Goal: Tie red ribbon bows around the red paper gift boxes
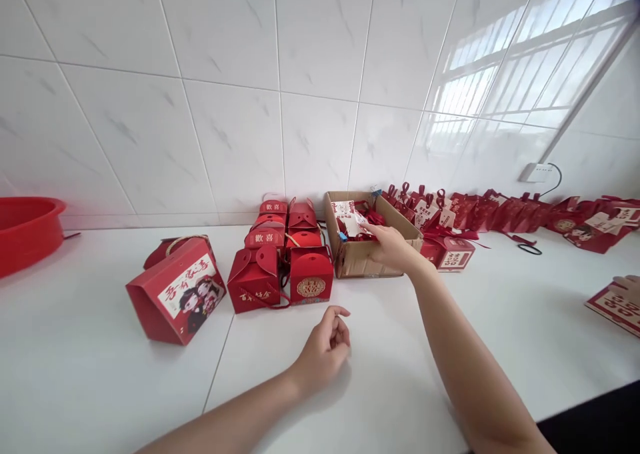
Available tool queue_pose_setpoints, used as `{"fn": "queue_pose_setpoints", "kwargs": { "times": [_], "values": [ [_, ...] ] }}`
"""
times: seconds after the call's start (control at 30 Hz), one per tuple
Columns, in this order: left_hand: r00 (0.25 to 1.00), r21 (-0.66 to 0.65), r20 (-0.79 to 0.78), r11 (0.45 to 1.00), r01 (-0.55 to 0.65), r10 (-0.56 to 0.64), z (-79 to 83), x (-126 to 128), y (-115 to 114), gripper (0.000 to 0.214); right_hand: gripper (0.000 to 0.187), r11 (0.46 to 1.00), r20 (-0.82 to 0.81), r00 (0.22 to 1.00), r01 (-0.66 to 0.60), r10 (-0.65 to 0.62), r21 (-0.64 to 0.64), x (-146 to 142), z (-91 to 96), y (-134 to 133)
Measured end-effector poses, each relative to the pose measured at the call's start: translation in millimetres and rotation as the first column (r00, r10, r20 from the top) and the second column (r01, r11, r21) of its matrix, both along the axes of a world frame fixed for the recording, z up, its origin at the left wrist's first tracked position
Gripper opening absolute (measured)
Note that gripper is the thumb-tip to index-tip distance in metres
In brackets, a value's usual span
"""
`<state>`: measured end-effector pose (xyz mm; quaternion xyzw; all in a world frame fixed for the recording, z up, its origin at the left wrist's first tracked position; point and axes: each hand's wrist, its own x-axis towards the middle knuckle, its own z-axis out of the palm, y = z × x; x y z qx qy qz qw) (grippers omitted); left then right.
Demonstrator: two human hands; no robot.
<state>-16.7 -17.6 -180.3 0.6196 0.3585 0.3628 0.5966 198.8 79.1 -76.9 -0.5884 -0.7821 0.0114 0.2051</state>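
My right hand (390,246) reaches into a brown cardboard box (367,264). Its fingers pinch the edge of a white-and-red printed card (353,219) lying on top of red pieces inside; the thumb side is partly hidden. Just in front of the rows of gift boxes, my left hand (327,347) hovers low over or rests on the white counter, with loosely curled fingers and nothing in them. Closest to it stand a red gift box with a gold round emblem (311,282) and a red box with gold writing (255,281).
A larger red gift box with a cartoon couple (183,291) stands to the left, near a red basin (30,231). Several red bags (483,213) line the tiled wall at right, with black-handled scissors (529,248) before them. Another person's hand (627,287) touches a red-and-white box (617,307).
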Motion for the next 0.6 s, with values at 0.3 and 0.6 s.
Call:
{"fn": "queue_pose_setpoints", "kwargs": {
  "times": [0.3,0.6],
  "values": [
    [0.997,-0.017,-0.071,1.000,-0.006,0.004,-2.4,-1,6,0.042,0.014,0.982,0.302,0.952,0.104,-0.053,-0.155,-2,2.2,-1],
    [0.980,0.090,-0.192,0.994,0.068,-0.050,-2.0,-2,2,0.027,0.028,0.992,0.299,0.951,0.108,-0.084,-0.066,-4,-31.4,-42]
  ]
}}
